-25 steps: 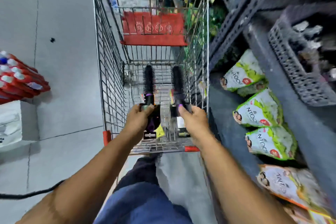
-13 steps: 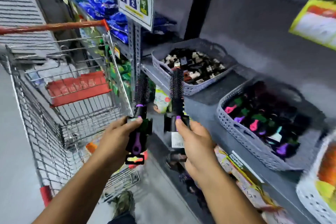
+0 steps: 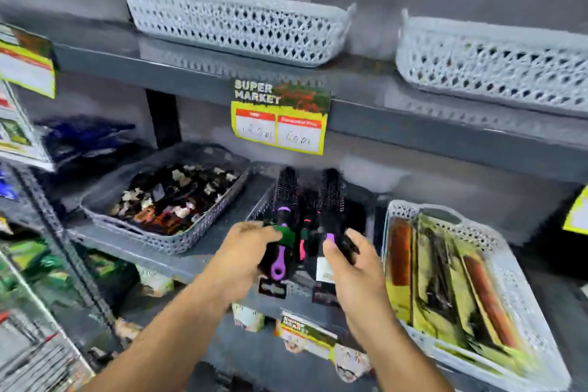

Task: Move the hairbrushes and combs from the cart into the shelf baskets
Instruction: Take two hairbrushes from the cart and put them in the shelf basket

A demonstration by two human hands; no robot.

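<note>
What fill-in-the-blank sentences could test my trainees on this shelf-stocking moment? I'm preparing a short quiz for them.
1. Each hand, the left hand and the right hand, holds one round ____.
2. The sign on the shelf edge reads SUPER ____.
3. The brush in the left hand has a ____ handle.
4. The two white baskets on the shelf above number ____.

Missing words: hairbrush; MARKET; purple; two
</note>
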